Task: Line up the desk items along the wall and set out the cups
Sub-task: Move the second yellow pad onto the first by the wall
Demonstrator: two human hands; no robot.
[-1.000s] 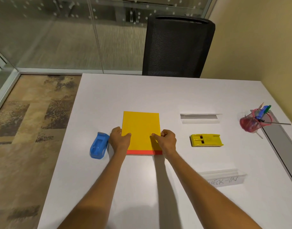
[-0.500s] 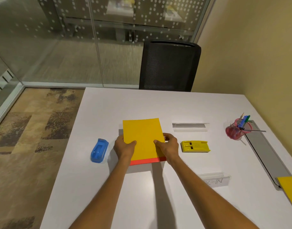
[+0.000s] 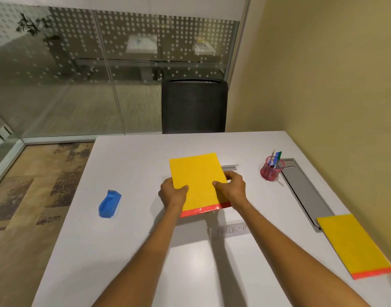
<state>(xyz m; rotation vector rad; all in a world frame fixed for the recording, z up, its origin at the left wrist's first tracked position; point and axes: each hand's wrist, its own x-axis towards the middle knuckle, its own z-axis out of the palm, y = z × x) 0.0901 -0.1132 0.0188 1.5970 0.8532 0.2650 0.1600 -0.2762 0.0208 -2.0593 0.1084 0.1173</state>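
Both hands hold a yellow notepad (image 3: 198,178) with a red bottom strip, raised and tilted above the middle of the white desk (image 3: 134,251). My left hand (image 3: 173,193) grips its left edge and my right hand (image 3: 231,187) grips its right edge. A second yellow notepad (image 3: 354,242) with a red strip lies flat by the yellow wall at the right. A pink mesh pen cup (image 3: 270,170) with pens stands near the wall. A blue stapler (image 3: 109,203) lies at the left. The held pad hides the yellow item seen earlier.
A clear sign holder (image 3: 231,231) with handwriting lies under my right forearm. Another clear holder (image 3: 230,167) peeks out behind the pad. A grey cable tray (image 3: 305,191) runs along the wall. A black mesh chair (image 3: 193,107) stands at the desk's far edge, glass partition behind.
The yellow notepad has come up off the desk and shifted right in both hands. The view has risen, bringing the second notepad by the wall into sight.
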